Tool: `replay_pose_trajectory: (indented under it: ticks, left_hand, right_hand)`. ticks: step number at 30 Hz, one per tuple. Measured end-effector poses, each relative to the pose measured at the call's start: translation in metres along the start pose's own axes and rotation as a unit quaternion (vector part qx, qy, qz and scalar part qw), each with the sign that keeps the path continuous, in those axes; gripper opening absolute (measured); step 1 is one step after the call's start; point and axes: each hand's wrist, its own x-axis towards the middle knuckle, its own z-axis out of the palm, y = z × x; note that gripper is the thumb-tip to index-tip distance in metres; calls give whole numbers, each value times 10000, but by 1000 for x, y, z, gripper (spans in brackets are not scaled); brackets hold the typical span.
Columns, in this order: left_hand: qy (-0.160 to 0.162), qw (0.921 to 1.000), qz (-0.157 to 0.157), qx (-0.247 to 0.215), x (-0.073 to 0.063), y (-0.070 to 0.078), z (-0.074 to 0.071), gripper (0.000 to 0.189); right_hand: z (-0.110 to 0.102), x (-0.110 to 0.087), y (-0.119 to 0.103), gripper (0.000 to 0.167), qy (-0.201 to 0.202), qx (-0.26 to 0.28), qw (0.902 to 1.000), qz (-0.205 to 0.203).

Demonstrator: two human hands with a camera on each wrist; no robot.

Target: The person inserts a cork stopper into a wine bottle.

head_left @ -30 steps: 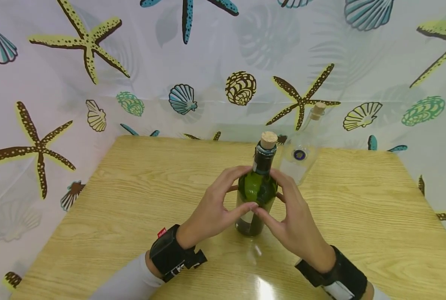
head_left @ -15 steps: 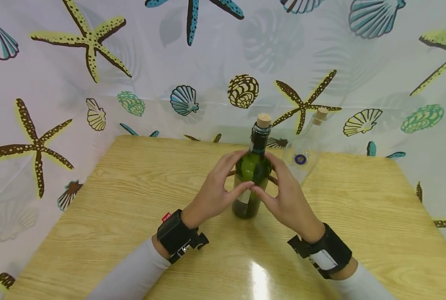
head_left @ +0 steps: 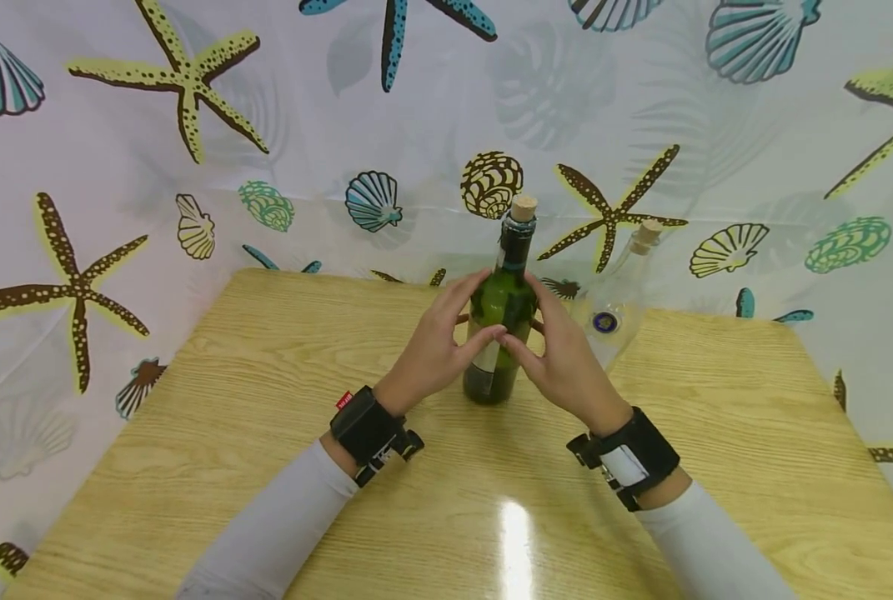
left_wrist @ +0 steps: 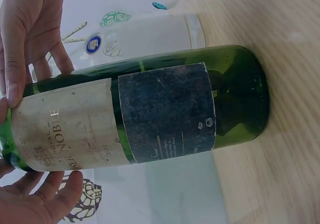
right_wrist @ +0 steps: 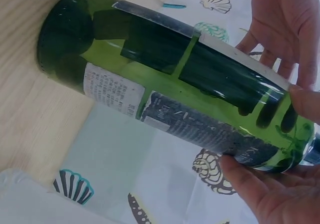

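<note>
Both my hands hold a green wine bottle (head_left: pixel 508 300) upright in the head view. A cork (head_left: pixel 524 208) sticks up from its dark-wrapped neck. My left hand (head_left: pixel 434 346) curls round the bottle's left side and my right hand (head_left: pixel 566 360) round its right. Their thumb tips meet in front, just below the shoulder. A cream label (left_wrist: pixel 70 129) reading "NOBLE" and a dark lower label (left_wrist: pixel 165 112) show in the left wrist view. The right wrist view shows a small white printed label (right_wrist: pixel 112 90) lower on the glass. The bottle's base is close to the tabletop.
A clear glass bottle (head_left: pixel 604 342) with a cork and a round blue badge stands behind and right of the green one, near my right fingers. The wooden table (head_left: pixel 326 333) ends at a white cloth (head_left: pixel 416 150) printed with shells and starfish.
Both hands have carried the green bottle away from me, toward the back of the table and slightly left, keeping the same grip. The clear bottle stays in place.
</note>
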Motion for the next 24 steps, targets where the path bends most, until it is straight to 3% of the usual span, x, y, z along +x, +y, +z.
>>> replay_pose_trajectory:
  ticks: [11,24]
  left_hand:
    - [77,9999,-102,72,18,-15,0,66]
    - [84,9996,-249,76,26,-24,1,66]
  right_hand:
    - [1,20,17,78,35,-421,9986,-313]
    - [2,31,26,78,-168,-384,9991,-103]
